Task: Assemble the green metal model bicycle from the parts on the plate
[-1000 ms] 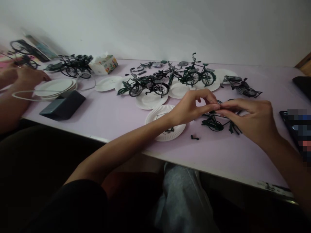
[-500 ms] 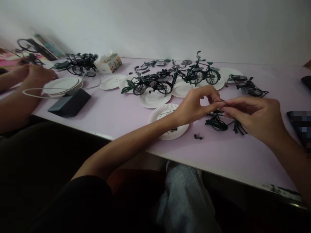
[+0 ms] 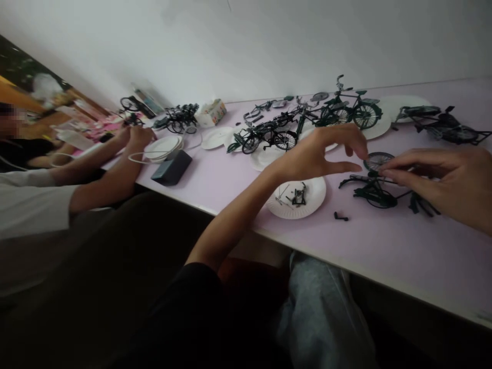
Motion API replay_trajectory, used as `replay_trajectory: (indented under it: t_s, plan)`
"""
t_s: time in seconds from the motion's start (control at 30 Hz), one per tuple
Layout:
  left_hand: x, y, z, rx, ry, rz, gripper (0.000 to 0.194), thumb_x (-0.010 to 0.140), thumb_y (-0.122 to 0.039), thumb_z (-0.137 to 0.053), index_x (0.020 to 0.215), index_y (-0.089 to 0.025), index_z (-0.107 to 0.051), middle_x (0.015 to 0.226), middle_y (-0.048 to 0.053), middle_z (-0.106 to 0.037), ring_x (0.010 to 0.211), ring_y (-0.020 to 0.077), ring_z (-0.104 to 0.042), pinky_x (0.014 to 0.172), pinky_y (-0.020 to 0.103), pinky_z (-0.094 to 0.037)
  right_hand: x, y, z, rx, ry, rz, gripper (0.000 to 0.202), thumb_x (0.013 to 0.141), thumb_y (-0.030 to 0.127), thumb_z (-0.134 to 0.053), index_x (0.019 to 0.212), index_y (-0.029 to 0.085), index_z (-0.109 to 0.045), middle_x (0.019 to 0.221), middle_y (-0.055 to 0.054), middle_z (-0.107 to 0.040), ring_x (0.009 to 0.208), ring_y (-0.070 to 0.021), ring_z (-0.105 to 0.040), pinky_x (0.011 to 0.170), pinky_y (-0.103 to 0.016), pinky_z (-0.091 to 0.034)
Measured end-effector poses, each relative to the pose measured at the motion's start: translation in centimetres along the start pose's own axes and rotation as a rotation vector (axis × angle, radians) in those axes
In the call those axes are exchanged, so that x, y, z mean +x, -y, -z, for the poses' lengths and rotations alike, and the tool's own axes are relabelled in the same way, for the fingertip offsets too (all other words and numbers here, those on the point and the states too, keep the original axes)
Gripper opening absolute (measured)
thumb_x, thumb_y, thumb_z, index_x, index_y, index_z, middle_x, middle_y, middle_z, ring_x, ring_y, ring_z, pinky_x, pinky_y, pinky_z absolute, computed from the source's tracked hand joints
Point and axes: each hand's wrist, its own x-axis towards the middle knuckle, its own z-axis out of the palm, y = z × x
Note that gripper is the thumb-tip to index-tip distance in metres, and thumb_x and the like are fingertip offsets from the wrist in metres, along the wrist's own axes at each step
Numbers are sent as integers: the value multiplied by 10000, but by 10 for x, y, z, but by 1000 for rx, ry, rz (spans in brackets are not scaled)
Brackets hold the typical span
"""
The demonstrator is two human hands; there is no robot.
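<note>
My left hand is raised over the table, thumb and fingers apart with nothing between them. Facing it, my right hand is pinched at the fingertips; whatever it holds is too small to make out. Below and between them lies a dark green model bicycle on its side, partly covered by my right hand. A spoked wheel shows just past my right fingertips; I cannot tell whether it is attached. A small black crank-shaped part lies in front of the bicycle. Left of it, a paper plate carries thin rods and black pieces.
Several assembled model bicycles stand among paper plates along the wall. Another bicycle lies at the right. Further left are a dark wedge-shaped box, stacked plates with a cable, a tissue box and a co-worker's arms.
My hands have parted: the left has opened and drawn away from the right fingertips. The view has swung left, bringing more of the co-worker into sight.
</note>
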Motion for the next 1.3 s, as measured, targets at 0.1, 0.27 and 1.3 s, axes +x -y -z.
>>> replay_trajectory:
  t_s: [0.1,0.27,1.3]
  plan:
    - [-15,14,23,-59,-161,63,181,1012,-383,-737,995,-203,-751,1077,55,-767,1035,170,-732,941,346,-581,0,-11,1,-81,26,39,287,866,652,-720,930,415,-868,969,0,-855,785,-263,-773,543,-346,-524]
    - [-42,39,46,-95,-157,281,270,960,-432,-779,938,-163,-759,918,67,-757,795,127,-679,725,272,-543,-1,-33,0,-169,-7,187,380,958,684,-600,971,397,-849,1075,7,-852,885,-277,-784,627,-390,-570]
    - [-87,17,38,169,81,437,93,978,-188,-653,1046,-180,-716,986,64,-770,866,143,-721,808,283,-604,4,-37,4,-174,-72,204,417,945,668,-528,897,363,-808,922,-36,-838,713,-278,-743,722,-470,-537]
